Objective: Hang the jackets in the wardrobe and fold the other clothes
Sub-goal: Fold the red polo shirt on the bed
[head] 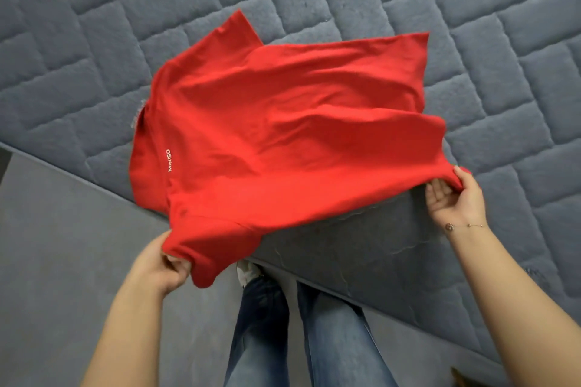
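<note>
Your left hand (169, 264) and right hand (456, 198) each pinch an edge of the red shirt (283, 135) spread over the bed (94, 41); it looks light, soft and floppy, so keep hold at the corners.

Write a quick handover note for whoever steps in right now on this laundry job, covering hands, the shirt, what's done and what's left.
Left hand: grips the near sleeve end of the red T-shirt.
Right hand: pinches the shirt's hem corner.
The shirt is spread partly over the grey quilted bed, near edge lifted off it.
Done: nothing folded yet that this view shows.
Left: lay the shirt flat and fold it. No jackets or wardrobe in view.
</note>
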